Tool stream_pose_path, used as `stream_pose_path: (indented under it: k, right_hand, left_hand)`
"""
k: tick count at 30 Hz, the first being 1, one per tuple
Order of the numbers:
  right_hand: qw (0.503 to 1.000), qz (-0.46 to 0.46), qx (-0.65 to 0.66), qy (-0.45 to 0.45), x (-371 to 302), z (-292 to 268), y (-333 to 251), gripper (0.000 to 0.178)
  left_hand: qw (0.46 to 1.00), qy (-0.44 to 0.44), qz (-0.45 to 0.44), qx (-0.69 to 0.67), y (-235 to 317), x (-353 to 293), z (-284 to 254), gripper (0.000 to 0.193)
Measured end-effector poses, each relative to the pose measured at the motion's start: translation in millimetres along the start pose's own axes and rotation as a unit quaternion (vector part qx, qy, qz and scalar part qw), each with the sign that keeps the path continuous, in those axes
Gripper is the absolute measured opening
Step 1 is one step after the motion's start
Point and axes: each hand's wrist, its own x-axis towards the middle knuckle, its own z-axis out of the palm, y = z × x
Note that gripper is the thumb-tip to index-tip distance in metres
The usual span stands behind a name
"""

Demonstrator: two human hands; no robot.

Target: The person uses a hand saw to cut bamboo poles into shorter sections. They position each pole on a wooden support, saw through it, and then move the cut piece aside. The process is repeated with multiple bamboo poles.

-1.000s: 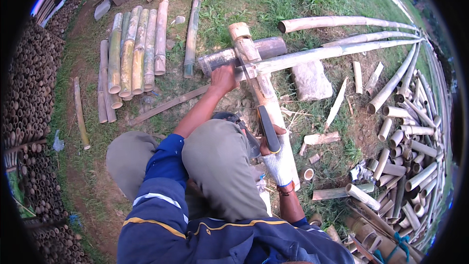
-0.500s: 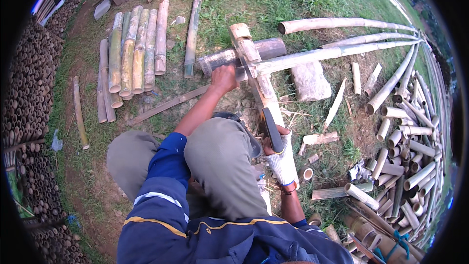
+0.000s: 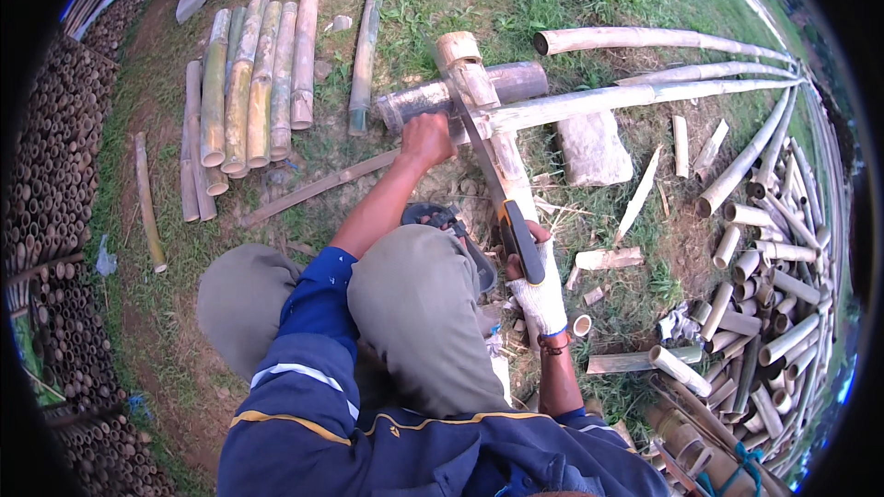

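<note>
My left hand [image 3: 428,139] is closed round the near end of a long pale bamboo pole [image 3: 571,109], left of the cut line. The pole lies across a thick bamboo support [image 3: 505,161]. In my right hand [image 3: 539,281], which wears a white glove with bare fingertips, is the black and orange handle of a hand saw [image 3: 490,166]. The saw's blade crosses the pole just right of my left fist. How deep the blade has cut is hidden. Behind the pole, a thick dark bamboo piece [image 3: 516,81] lies crosswise under the support.
A pale stone [image 3: 594,149] sits under the pole. Cut bamboo lengths [image 3: 262,83] lie in a row at left. A heap of short bamboo offcuts [image 3: 773,313] fills the right, and stacked bamboo ends [image 3: 55,156] line the far left. My sandalled foot [image 3: 460,235] is beside the support.
The view has shifted slightly, and more of my foot shows. The saw handle has come a little toward me with my right hand. My left hand keeps its grip on the pole.
</note>
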Motion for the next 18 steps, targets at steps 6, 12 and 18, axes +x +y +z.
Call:
stream_pose_path:
  k: [6,12,18]
  right_hand:
    - [0.997,0.071,-0.031,-0.025,22,24,-28,0.059]
    - [0.998,-0.02,-0.055,0.002,-43,3,-8,0.061]
    - [0.994,0.005,0.052,0.092,-39,15,-11,0.061]
  left_hand:
    - [1.0,-0.008,0.015,0.001,-5,-1,-7,0.042]
    - [1.0,-0.001,0.011,0.013,-11,2,0,0.044]
    - [0.998,0.059,0.034,-0.019,1,-15,-3,0.064]
